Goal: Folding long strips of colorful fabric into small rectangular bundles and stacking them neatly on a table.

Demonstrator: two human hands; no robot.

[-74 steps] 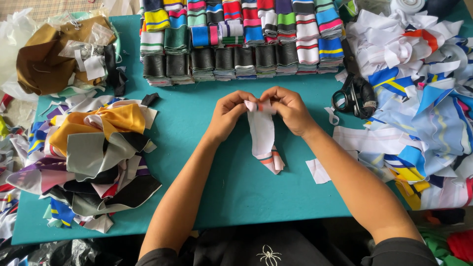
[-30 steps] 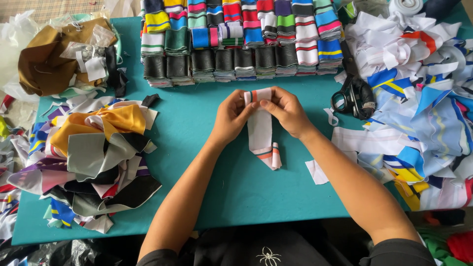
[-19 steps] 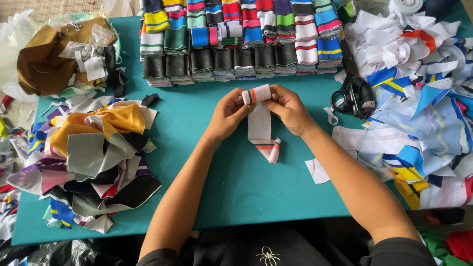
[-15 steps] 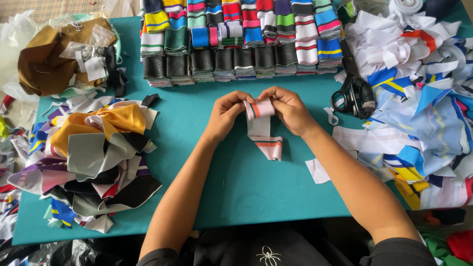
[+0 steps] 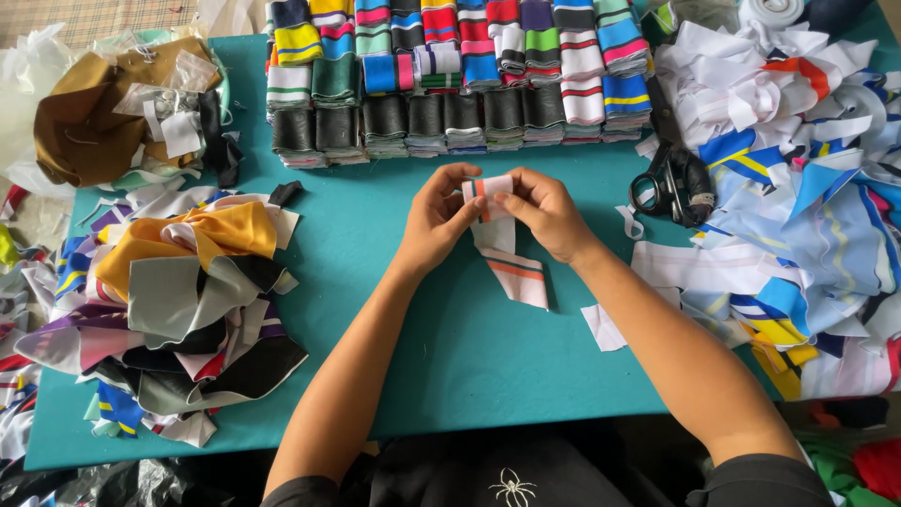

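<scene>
My left hand [image 5: 439, 218] and my right hand [image 5: 544, 212] both grip the top of a white knit strip [image 5: 502, 246] with an orange and dark stripe. Its upper end is rolled into a small fold between my fingertips, above the teal table [image 5: 441, 357]. The strip's loose lower end, striped orange, lies flat on the table just below my hands.
Rows of folded striped knit pieces [image 5: 450, 66] are stacked at the table's far edge. A heap of mixed fabric scraps [image 5: 178, 300] sits left, brown cloth [image 5: 89, 131] far left, white and blue strips [image 5: 807, 207] right. Black scissors [image 5: 671, 188] lie beside my right hand.
My hands have rolled the strip's top end down, so the folded part grew and the hanging part became shorter. The lower end shifted a little on the table.
</scene>
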